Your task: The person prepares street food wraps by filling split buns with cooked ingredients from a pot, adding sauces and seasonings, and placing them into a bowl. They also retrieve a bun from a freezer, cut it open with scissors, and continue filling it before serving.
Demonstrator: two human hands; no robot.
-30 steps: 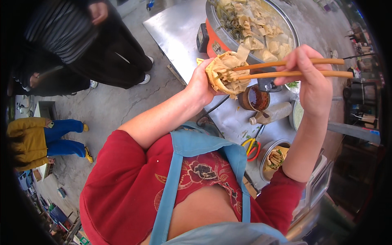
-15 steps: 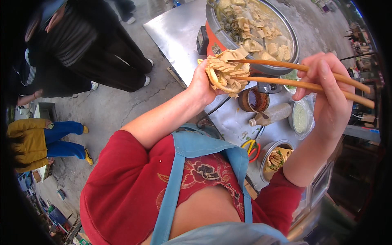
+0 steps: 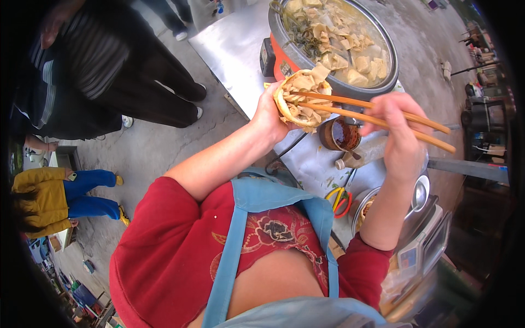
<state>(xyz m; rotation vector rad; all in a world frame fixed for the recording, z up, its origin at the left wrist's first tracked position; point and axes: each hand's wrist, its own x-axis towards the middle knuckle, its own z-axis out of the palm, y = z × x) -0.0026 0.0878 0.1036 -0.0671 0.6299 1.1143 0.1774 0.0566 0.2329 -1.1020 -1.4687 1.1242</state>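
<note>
My left hand (image 3: 268, 116) is closed around a stuffed flatbread (image 3: 280, 105), its filled opening facing up. Pale strips that look like tofu skin crowd the opening. Between the fingers of my right hand (image 3: 398, 131) is a pair of long wooden chopsticks (image 3: 358, 103), their tips pushed into the filling. Just beyond the flatbread is a wide pot (image 3: 395, 63) with an orange side, holding broth, tofu-like chunks, pale strips and dark greens. Below the chopsticks sits a jar of dark red sauce (image 3: 345, 134) with a spoon handle sticking out.
On the metal table (image 3: 229, 46) lie a plastic bottle (image 3: 361, 157) and scissors with yellow and red handles (image 3: 342, 202). My right forearm partly covers a metal bowl (image 3: 356, 210); a ladle (image 3: 419, 194) rests beyond it. People in black trousers (image 3: 164, 71) and a yellow jacket (image 3: 41, 194) stand at left.
My right hand has come left and lower, and the chopstick tips reach deeper into the flatbread. Its opening looks rounder, with the strips sitting inside it. My left hand stays nearly in place.
</note>
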